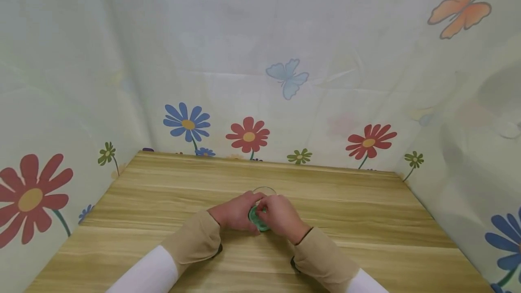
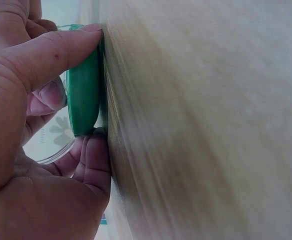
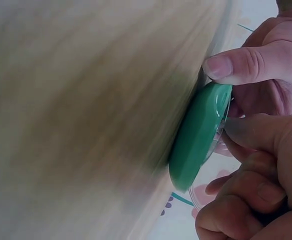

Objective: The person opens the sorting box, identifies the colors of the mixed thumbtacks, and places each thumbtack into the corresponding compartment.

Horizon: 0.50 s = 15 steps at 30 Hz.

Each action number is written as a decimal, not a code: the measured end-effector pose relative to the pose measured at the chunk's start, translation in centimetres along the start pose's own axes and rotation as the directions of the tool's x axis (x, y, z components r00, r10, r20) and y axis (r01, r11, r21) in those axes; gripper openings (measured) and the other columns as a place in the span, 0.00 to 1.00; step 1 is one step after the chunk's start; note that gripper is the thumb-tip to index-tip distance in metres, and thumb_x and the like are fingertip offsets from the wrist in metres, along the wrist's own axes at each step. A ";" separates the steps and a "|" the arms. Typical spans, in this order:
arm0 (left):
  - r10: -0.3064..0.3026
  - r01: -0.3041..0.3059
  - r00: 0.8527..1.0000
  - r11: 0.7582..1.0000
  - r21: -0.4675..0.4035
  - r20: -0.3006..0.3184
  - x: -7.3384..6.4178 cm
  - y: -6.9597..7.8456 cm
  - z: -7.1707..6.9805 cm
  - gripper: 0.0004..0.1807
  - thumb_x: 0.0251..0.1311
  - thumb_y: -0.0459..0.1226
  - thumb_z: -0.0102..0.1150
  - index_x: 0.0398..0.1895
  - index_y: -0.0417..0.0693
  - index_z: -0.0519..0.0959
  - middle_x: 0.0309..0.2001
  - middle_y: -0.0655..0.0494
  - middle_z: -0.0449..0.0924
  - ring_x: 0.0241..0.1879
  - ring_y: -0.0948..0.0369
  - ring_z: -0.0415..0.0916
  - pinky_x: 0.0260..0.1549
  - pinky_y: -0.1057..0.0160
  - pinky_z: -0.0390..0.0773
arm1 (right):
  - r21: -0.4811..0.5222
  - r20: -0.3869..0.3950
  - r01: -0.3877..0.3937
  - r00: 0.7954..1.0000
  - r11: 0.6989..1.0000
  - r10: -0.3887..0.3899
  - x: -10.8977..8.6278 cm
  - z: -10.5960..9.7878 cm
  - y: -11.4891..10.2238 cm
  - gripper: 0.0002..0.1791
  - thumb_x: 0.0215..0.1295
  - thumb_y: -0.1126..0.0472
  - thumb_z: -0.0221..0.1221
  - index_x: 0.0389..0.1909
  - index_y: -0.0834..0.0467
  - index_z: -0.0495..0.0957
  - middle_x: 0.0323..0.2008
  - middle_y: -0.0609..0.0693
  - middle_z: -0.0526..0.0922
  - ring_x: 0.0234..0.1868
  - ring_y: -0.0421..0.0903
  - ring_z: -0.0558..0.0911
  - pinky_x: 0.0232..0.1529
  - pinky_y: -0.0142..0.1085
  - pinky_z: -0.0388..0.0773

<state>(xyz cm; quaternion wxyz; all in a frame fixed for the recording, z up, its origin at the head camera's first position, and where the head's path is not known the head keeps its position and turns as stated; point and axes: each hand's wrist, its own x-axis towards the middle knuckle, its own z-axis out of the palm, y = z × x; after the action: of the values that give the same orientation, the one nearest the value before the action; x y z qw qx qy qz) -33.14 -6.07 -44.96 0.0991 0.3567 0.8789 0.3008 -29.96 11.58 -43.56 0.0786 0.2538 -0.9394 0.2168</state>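
Note:
A small round green case with a clear round lid raised at its far side is between both hands. My left hand grips the case at its edge; in the left wrist view its thumb lies on one end of the green case and its fingertips on the other. My right hand bends over the case with thumb and forefinger at its inner face. In the right wrist view its thumb reaches the inside of the green case, the other fingers curled. I cannot tell whether these fingertips pinch anything.
The case is low at the surface of a wood-grain table. A pale curtain printed with flowers and butterflies surrounds the table at the back and sides. Tan cuffs cover both wrists.

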 end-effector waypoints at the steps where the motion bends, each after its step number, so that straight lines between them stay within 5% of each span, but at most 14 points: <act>1: -0.002 0.002 1.000 1.000 -0.001 0.000 0.0 0.0 0.0 0.43 0.45 0.40 0.82 0.66 0.51 0.71 0.54 0.55 0.74 0.53 0.57 0.71 0.59 0.55 0.75 | -0.005 0.000 0.002 1.000 1.000 -0.002 0.1 0.0 0.0 0.04 0.63 0.64 0.67 0.29 0.56 0.87 0.31 0.46 0.89 0.33 0.43 0.85 0.37 0.36 0.81; 15: 0.014 -0.014 1.000 1.000 0.022 -0.010 0.0 -0.1 0.0 0.44 0.42 0.40 0.83 0.66 0.52 0.71 0.50 0.56 0.73 0.49 0.60 0.70 0.57 0.59 0.74 | -0.009 0.028 -0.017 0.999 1.000 0.017 0.7 -0.2 -0.4 0.05 0.59 0.65 0.67 0.25 0.57 0.87 0.26 0.48 0.88 0.28 0.41 0.81 0.33 0.36 0.77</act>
<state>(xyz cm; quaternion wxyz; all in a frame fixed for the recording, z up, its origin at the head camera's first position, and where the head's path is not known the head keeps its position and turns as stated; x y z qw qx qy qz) -33.19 -6.07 -45.04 0.0888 0.3623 0.8802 0.2935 -30.38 11.06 -43.03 0.0649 0.2485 -0.9434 0.2098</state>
